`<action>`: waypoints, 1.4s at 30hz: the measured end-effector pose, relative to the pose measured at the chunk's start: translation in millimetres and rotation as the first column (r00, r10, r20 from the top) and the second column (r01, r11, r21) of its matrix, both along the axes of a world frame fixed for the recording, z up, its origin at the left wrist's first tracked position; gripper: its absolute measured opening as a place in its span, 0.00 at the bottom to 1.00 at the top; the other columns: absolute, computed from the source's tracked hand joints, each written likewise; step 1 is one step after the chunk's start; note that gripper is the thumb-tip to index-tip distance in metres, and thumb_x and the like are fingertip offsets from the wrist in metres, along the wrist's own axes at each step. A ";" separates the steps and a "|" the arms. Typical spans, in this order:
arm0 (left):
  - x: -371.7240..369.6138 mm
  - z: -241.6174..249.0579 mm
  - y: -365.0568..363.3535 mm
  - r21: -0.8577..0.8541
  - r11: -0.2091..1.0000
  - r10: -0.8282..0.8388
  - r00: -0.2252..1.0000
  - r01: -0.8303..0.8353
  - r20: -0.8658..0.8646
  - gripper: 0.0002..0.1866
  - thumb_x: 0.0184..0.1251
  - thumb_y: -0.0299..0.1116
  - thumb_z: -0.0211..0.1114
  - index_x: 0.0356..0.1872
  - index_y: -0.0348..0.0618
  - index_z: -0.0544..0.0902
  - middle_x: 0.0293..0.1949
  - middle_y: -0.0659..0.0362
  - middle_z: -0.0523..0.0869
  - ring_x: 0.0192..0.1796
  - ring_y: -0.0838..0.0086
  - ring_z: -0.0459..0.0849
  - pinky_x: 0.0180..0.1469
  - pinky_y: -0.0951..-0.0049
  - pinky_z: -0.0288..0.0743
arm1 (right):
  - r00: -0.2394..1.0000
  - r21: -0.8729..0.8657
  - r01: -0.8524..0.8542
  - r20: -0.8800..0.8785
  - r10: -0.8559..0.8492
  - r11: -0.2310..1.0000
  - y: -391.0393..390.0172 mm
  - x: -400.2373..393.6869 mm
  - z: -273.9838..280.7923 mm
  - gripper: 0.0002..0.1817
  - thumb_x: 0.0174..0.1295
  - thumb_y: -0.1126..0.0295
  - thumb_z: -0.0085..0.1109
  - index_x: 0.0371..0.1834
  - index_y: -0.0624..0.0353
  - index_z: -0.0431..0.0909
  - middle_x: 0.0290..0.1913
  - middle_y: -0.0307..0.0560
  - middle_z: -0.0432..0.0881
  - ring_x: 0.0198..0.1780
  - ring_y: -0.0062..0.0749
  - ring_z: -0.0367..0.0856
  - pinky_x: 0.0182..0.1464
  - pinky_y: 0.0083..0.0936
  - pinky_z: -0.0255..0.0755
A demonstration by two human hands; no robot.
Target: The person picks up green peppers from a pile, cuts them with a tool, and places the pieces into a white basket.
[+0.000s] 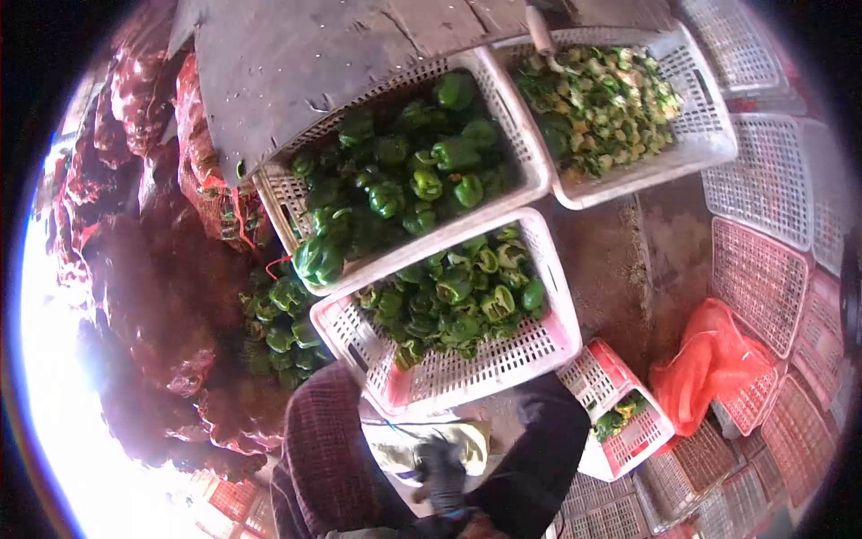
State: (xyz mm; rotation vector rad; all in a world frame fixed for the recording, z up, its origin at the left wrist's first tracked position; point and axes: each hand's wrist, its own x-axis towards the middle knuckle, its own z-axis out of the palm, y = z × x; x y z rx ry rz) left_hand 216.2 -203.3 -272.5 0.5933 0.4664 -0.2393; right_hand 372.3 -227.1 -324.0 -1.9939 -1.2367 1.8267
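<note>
A grey-gloved hand (441, 472), apparently my right hand, is low in the middle of the head view, between my knees. Its fingers are smeared, so whether they hold anything cannot be made out. Beneath it is a pale, shiny sack or cloth (384, 447). My left hand does not show; only a bit of grey sleeve is visible at the bottom edge. Just beyond my knees stands a white and pink crate (467, 386) with cut and broken green peppers (453, 287). Behind that, a larger white crate (539, 171) holds whole green peppers (386, 198).
At the back right, a white crate (718, 148) holds pale green pepper trimmings (620, 112), with a tool handle (540, 31) at its edge. Red mesh sacks (148, 269) pile up at left. A small crate (660, 431), orange netting (709, 359) and stacked crates (759, 184) stand right.
</note>
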 end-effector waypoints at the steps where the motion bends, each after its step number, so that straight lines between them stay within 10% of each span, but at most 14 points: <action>1: -4.0 -8.5 0.7 0.003 1.000 0.009 1.000 -0.009 -0.007 0.25 0.70 0.52 0.53 0.61 0.48 0.74 0.52 0.46 0.81 0.54 0.55 0.81 0.58 0.62 0.73 | 0.996 0.091 -0.044 0.087 0.036 0.995 3.7 23.5 -14.4 0.19 0.61 0.64 0.65 0.52 0.61 0.76 0.39 0.45 0.82 0.30 0.29 0.82 0.32 0.25 0.76; 4: -14.1 -48.5 6.6 0.038 0.999 0.018 0.999 -0.016 -0.046 0.24 0.71 0.51 0.52 0.59 0.48 0.76 0.50 0.47 0.82 0.52 0.55 0.82 0.56 0.62 0.74 | 0.673 -0.260 0.737 0.188 -0.716 0.624 18.7 52.0 -58.2 0.28 0.61 0.68 0.58 0.65 0.59 0.64 0.38 0.46 0.80 0.23 0.25 0.76 0.24 0.24 0.73; 10: -40.5 -187.2 49.5 0.612 0.773 0.033 0.953 0.167 -0.302 0.16 0.66 0.48 0.59 0.42 0.47 0.82 0.41 0.53 0.85 0.44 0.57 0.84 0.47 0.60 0.77 | 0.650 -0.356 0.718 0.035 -0.759 0.598 38.3 30.0 -123.8 0.19 0.64 0.65 0.62 0.55 0.61 0.72 0.32 0.44 0.81 0.18 0.28 0.75 0.18 0.26 0.69; 16: -9.7 -266.9 -21.2 0.574 0.788 0.247 0.968 -0.222 0.035 0.22 0.66 0.45 0.63 0.57 0.48 0.78 0.50 0.52 0.83 0.47 0.60 0.85 0.49 0.63 0.79 | 0.478 -0.173 0.811 -0.355 -0.804 0.559 58.3 36.5 -196.9 0.16 0.59 0.67 0.66 0.50 0.55 0.76 0.31 0.40 0.80 0.19 0.24 0.71 0.20 0.21 0.69; 19: 12.6 -274.6 -43.5 0.783 0.504 0.353 0.914 -0.366 0.200 0.22 0.66 0.44 0.63 0.57 0.44 0.78 0.51 0.49 0.82 0.51 0.59 0.83 0.51 0.64 0.78 | 0.531 0.005 0.813 -0.417 -0.738 0.582 66.9 29.5 -207.6 0.16 0.60 0.64 0.65 0.50 0.53 0.77 0.33 0.38 0.81 0.21 0.21 0.71 0.20 0.21 0.68; 22: 17.1 -174.9 -24.9 0.681 0.732 0.321 0.889 -0.014 -0.327 0.23 0.65 0.43 0.64 0.58 0.42 0.78 0.54 0.46 0.81 0.56 0.56 0.80 0.58 0.64 0.75 | 0.476 -0.088 0.833 -0.389 -0.788 0.547 47.2 29.2 -193.6 0.16 0.61 0.61 0.65 0.51 0.50 0.78 0.36 0.35 0.82 0.22 0.19 0.69 0.21 0.21 0.66; 24: 47.6 -250.5 -101.4 0.848 0.404 0.621 0.784 -0.341 0.019 0.25 0.67 0.44 0.62 0.62 0.46 0.75 0.62 0.47 0.76 0.65 0.59 0.73 0.68 0.62 0.63 | 0.499 -0.087 0.786 -0.496 -0.711 0.612 30.7 33.6 -183.9 0.16 0.62 0.59 0.64 0.51 0.50 0.78 0.34 0.33 0.81 0.22 0.19 0.69 0.22 0.22 0.66; 26: 51.9 -222.2 -126.2 0.948 -0.158 0.648 0.696 -0.276 0.310 0.22 0.70 0.44 0.58 0.60 0.46 0.76 0.54 0.46 0.80 0.56 0.56 0.80 0.59 0.64 0.73 | 0.500 -0.056 0.771 -0.564 -0.657 0.634 19.6 33.7 -180.3 0.16 0.62 0.57 0.64 0.51 0.49 0.79 0.33 0.32 0.80 0.23 0.19 0.68 0.22 0.23 0.67; 27: 52.4 -199.0 -135.8 0.886 0.109 0.648 0.708 -0.451 0.280 0.23 0.70 0.45 0.58 0.61 0.46 0.75 0.55 0.45 0.79 0.57 0.57 0.79 0.60 0.64 0.72 | 0.516 -0.031 0.770 -0.558 -0.650 0.637 15.4 37.7 -175.7 0.16 0.63 0.57 0.64 0.50 0.49 0.79 0.32 0.31 0.79 0.23 0.19 0.68 0.22 0.23 0.67; 28: 54.9 -202.6 -144.7 0.962 -0.098 0.634 0.729 -0.256 0.259 0.24 0.70 0.47 0.58 0.60 0.46 0.75 0.54 0.45 0.80 0.55 0.55 0.80 0.58 0.62 0.73 | 0.534 -0.007 0.769 -0.544 -0.648 0.639 12.8 42.7 -166.4 0.16 0.63 0.56 0.63 0.50 0.48 0.79 0.31 0.31 0.79 0.23 0.19 0.68 0.22 0.24 0.67; 35: 25.3 -124.2 -177.0 0.986 0.103 0.553 0.816 0.131 -0.166 0.21 0.71 0.48 0.53 0.57 0.48 0.76 0.38 0.45 0.84 0.42 0.49 0.83 0.45 0.55 0.77 | 0.947 0.667 0.195 -0.319 0.038 0.719 59.4 24.2 -31.2 0.15 0.65 0.60 0.60 0.48 0.58 0.81 0.29 0.37 0.82 0.15 0.13 0.68 0.15 0.14 0.60; 36: 12.6 -122.7 -171.6 0.951 0.134 0.429 0.848 0.280 -0.310 0.22 0.68 0.45 0.58 0.61 0.51 0.73 0.44 0.50 0.84 0.44 0.50 0.83 0.42 0.57 0.79 | 0.957 0.684 0.167 -0.286 0.051 0.710 80.2 24.1 -49.3 0.15 0.65 0.59 0.59 0.48 0.57 0.81 0.30 0.41 0.84 0.16 0.27 0.74 0.19 0.24 0.68; 41: -55.5 -71.0 -165.6 0.923 -0.154 0.709 0.690 0.351 -0.144 0.19 0.60 0.43 0.65 0.52 0.50 0.79 0.43 0.52 0.84 0.49 0.57 0.82 0.53 0.56 0.73 | 0.813 0.806 -0.552 0.463 0.353 0.213 158.9 32.2 -202.6 0.23 0.58 0.63 0.63 0.59 0.48 0.76 0.51 0.58 0.81 0.51 0.52 0.80 0.52 0.40 0.74; 42: -67.6 -64.6 -169.2 0.751 -0.336 0.752 0.642 0.568 -0.149 0.19 0.56 0.46 0.67 0.46 0.51 0.82 0.44 0.57 0.85 0.56 0.58 0.78 0.60 0.51 0.67 | 0.738 0.609 -0.674 0.531 0.415 0.419 130.8 24.4 -171.9 0.27 0.57 0.63 0.64 0.63 0.45 0.73 0.57 0.59 0.77 0.56 0.50 0.78 0.55 0.40 0.73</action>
